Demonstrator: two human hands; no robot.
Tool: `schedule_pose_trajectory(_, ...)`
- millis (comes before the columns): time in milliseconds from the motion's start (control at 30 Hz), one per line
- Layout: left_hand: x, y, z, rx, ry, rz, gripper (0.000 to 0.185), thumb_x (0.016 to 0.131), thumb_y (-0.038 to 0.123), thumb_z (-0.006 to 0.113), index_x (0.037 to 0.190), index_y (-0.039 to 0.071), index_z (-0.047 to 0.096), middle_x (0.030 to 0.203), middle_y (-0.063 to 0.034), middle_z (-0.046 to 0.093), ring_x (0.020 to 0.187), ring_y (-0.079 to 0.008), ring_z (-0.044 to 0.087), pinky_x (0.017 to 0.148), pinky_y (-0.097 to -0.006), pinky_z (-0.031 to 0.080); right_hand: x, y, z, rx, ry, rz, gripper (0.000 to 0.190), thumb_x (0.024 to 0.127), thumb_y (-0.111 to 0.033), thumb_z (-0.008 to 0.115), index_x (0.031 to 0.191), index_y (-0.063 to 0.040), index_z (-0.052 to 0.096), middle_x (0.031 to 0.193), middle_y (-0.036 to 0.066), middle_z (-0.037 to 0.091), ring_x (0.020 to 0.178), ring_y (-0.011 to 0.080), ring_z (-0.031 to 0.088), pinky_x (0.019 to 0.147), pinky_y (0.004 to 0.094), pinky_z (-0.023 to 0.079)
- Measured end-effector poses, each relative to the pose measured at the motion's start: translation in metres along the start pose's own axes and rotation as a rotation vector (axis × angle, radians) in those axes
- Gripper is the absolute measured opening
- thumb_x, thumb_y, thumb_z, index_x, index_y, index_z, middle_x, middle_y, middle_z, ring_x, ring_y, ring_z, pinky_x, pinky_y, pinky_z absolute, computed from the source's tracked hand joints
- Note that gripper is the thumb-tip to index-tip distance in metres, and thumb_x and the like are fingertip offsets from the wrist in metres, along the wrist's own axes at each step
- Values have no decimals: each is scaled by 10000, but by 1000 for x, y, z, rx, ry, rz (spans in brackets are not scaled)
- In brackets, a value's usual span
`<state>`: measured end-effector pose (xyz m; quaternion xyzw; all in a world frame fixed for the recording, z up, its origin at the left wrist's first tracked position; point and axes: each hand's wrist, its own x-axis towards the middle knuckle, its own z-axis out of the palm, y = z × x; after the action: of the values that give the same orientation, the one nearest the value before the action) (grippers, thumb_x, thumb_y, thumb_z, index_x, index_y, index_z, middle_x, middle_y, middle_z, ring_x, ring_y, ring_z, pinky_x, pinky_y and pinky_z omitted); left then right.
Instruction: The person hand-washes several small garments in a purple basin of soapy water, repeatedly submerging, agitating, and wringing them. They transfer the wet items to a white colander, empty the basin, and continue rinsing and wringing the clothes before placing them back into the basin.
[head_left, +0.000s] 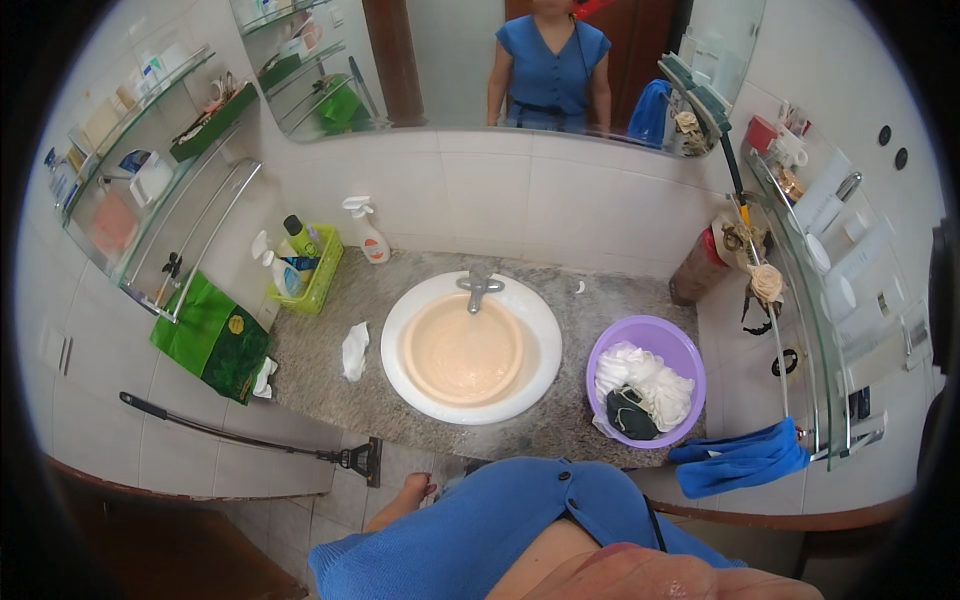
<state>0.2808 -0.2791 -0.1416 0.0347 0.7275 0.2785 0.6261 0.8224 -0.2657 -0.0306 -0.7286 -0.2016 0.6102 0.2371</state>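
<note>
My left hand (420, 484) hangs low beside my body, past the counter's front edge; most of its fingers are hidden. My right hand is out of view. Before me a peach-coloured basin (463, 349), apparently with water in it, sits inside a white oval sink (541, 352) under a metal faucet (478, 286). To the right, a purple basin (699, 375) holds white cloth (637, 379) and a dark cloth item (631, 412). A crumpled white tissue or cloth (355, 352) lies left of the sink.
On the counter's left stand a green basket (324, 281) of bottles and a spray bottle (369, 232). A green bag (214, 334) hangs left, above a long-handled tool (225, 429). A blue towel (742, 457) hangs right, below glass shelves (814, 315). A mirror (450, 75) faces me.
</note>
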Motion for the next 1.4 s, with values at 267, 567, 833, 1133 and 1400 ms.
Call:
schedule_pose_trajectory(267, -25, 24, 18, -17, 89, 6, 238, 818, 59, 558, 1044, -12, 562, 937, -141, 528, 702, -297, 598, 533, -355, 560, -3, -26, 11, -48, -34, -77, 268, 846, -231, 553, 1015, -40, 635, 856, 85, 641, 693, 177, 590, 659, 315, 475)
schedule_pose_trajectory(567, -33, 2, -7, -28, 123, -62, 214, 820, 80, 567, 1023, 14, 578, 935, -129, 538, 684, -273, 594, 532, -349, 569, 1, -76, 42, -102, -87, -167, 263, 846, -223, 556, 1020, -43, 633, 842, 78, 637, 690, 167, 586, 647, 305, 468)
schedule_pose_trajectory(833, -31, 6, -15, -52, 111, -27, 192, 828, 93, 565, 1005, 23, 590, 916, -131, 544, 642, -271, 605, 532, -344, 576, 7, -130, 93, -137, -158, -272, 258, 845, -215, 558, 1024, -45, 632, 830, 71, 633, 688, 159, 582, 636, 295, 462)
schedule_pose_trajectory(1133, -26, 13, -8, -76, 82, -3, 225, 844, 105, 543, 1046, 12, 574, 973, -152, 548, 694, -280, 622, 565, -348, 574, 31, -178, 162, -157, -210, -357, 253, 845, -207, 561, 1029, -48, 631, 816, 63, 629, 685, 149, 578, 623, 285, 455)
schedule_pose_trajectory(1400, -25, -3, -13, -57, 144, -55, 213, 840, 104, 547, 1027, 11, 585, 985, -147, 549, 714, -288, 621, 553, -344, 574, 39, -189, 190, -179, -216, -359, 249, 845, -199, 564, 1033, -51, 630, 804, 57, 625, 683, 141, 574, 612, 276, 449)
